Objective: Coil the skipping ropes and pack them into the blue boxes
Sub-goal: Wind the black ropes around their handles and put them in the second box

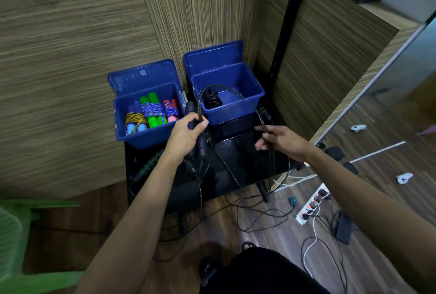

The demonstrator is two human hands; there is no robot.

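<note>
Two open blue boxes stand on a black table (236, 152). The left box (144, 138) holds several coiled ropes with green, blue and pink handles. In the right box (250, 102) lies one coiled black rope (212, 100). My left hand (186, 134) grips both black handles (198, 147) of a black skipping rope together. Its cord (226, 91) arches up over the right box's front edge and comes down to my right hand (280, 139), which pinches it. The remainder of the cord hangs off the table's front toward the floor.
Another black rope with green-ringed handles (147, 167) lies on the table by my left forearm. Cables and a power strip (311, 206) are spread over the wooden floor at right. A green plastic chair (21, 234) stands at lower left. Wood-grain panels wall in the table behind.
</note>
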